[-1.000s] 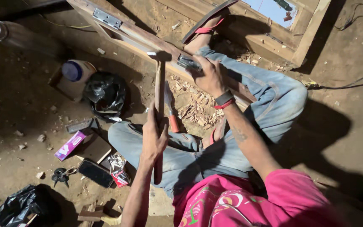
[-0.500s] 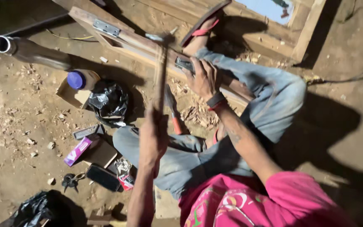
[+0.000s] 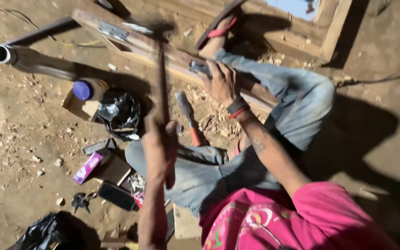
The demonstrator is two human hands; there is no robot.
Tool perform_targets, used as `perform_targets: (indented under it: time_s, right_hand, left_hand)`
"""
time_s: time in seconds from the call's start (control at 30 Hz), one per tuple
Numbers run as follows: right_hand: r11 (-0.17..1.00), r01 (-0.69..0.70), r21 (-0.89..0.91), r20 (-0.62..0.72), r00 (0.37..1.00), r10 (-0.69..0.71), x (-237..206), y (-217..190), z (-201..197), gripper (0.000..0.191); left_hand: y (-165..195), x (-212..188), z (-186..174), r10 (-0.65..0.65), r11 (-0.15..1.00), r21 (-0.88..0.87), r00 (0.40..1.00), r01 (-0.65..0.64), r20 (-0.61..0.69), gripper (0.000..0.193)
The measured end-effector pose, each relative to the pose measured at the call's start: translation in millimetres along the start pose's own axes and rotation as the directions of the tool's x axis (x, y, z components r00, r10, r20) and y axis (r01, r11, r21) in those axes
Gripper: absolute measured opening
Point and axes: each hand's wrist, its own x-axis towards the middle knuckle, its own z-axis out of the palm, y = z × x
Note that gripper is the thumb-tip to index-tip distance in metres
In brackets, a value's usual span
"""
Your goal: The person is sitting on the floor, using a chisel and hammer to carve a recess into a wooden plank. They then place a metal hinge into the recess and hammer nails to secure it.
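**Hammer raised over the wooden frame**

While I look down from the head camera, nearest to me sits the pink shirt, and just beyond it the folded legs in grey-blue jeans. Near left, on the dirt floor, I see a black plastic bag, a bunch of keys, a dark phone and a small purple box, all lying close together.

My left hand is wrapped tight around the handle of a hammer, fingers fully curled on it; the handle stands up and away from me, and its head is blurred at the far end, above the wooden frame. Just right of the hammer handle, a chisel with a red handle lies on the ground among wood chips.

Further out, my right hand, with a dark band at the wrist, is closed on a small metal piece and presses it against the frame. Left of the hammer sit a crumpled black bag and a jar with a blue lid on a scrap of cardboard.

Far left, a metal pipe lies on the floor. A hinge is fixed to the frame's far left end, and a foot in a red-strapped sandal rests beyond the frame.
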Motion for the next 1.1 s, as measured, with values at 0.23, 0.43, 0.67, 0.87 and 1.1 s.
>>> perform_targets:
  time_s: [0.23,0.43,0.67,0.87,1.1]
  right_hand:
    - [1.000,-0.018,0.025,0.014,1.000,0.018,-5.0,22.2,22.5,0.043]
    - [0.999,0.050,-0.006,-0.004,0.999,-0.050,-10.1,14.4,14.2,0.042]
    - [0.999,-0.014,0.046,-0.023,1.000,0.015,-9.3,14.6,19.4,0.044]
    - [0.976,-0.132,0.174,0.160,0.982,0.105,-11.6,19.3,31.8,0.052]
    - [0.985,-0.169,0.046,0.124,0.979,0.162,-11.4,12.6,24.4,0.048]
  left_hand:
    - [-0.4,-49.8,-45.3,-0.167,0.877,0.404,0.952,0.262,-0.256,0.020]
    - [-28.4,7.8,29.9,-0.023,0.999,0.045,0.996,0.019,0.082,0.033]
    - [40.6,-44.7,-83.1,0.296,0.943,-0.011,0.851,-0.334,-0.433,0.026]
    - [-21.2,20.0,37.1,-0.017,1.000,-0.015,0.966,0.022,0.259,0.022]
    - [18.7,-28.2,-57.3,0.283,0.958,0.018,0.928,-0.288,-0.242,0.026]
